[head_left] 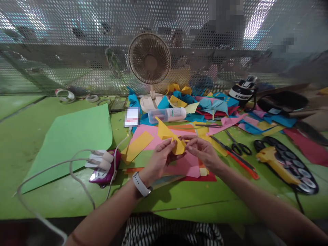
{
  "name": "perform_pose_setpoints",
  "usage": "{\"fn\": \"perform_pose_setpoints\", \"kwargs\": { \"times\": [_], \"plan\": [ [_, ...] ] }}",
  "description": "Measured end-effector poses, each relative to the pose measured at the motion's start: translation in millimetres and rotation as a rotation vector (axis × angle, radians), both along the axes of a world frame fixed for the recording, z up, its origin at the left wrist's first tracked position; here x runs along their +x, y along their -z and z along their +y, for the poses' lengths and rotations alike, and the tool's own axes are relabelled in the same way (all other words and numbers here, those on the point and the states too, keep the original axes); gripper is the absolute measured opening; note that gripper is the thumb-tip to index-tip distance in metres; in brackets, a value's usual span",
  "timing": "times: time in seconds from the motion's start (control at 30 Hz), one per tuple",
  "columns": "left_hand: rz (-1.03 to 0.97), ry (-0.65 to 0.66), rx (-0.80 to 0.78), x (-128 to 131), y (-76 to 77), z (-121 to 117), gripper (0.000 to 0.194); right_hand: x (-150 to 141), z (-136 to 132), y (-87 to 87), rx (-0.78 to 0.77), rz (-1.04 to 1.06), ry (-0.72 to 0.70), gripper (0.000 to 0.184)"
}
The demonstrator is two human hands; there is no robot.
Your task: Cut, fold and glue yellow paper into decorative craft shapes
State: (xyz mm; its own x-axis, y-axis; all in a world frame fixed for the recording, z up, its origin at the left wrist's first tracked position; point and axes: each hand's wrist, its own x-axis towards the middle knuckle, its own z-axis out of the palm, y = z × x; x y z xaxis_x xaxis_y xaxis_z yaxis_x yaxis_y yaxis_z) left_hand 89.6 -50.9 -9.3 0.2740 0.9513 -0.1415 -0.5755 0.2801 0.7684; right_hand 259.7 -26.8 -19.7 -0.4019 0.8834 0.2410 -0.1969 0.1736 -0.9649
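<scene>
Over the stacked sheets at the table's middle, my left hand (164, 155) grips a folded piece of yellow paper (166, 131), thumb on top. A white watch band circles that wrist. My right hand (201, 152) is at the paper's right edge with its fingers pinched together; whatever lies between those fingertips is too small to make out. Beneath both hands lie pink paper (188, 165) and other coloured sheets. A loose yellow strip (138, 146) rests to their left.
A fan (150, 59) stands at the back, before it a clear bottle (167, 115). Rightward lie scissors (238, 145), a red-orange cutter (243, 160) and a yellow glue gun (278, 164). Leftward are a green sheet (74, 136), a purple power strip (115, 164) with white cables, and a phone (132, 117).
</scene>
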Motion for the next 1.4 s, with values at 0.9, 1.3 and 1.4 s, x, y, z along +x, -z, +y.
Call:
{"fn": "perform_pose_setpoints", "kwargs": {
  "times": [0.9, 1.3, 1.4],
  "plan": [
    [-0.030, 0.069, 0.000, 3, -1.5, -6, 0.017, -2, 0, 2.0, -0.080, -0.136, 0.179, 0.012],
    [0.001, 0.051, -0.040, 5, 4.6, -5, 0.014, -4, 0, 6.1, -0.108, -0.141, 0.175, 0.015],
    [0.013, 0.031, -0.055, 7, 4.0, -5, 0.018, -4, 0, 8.0, -0.121, -0.140, 0.180, 0.018]
  ]
}}
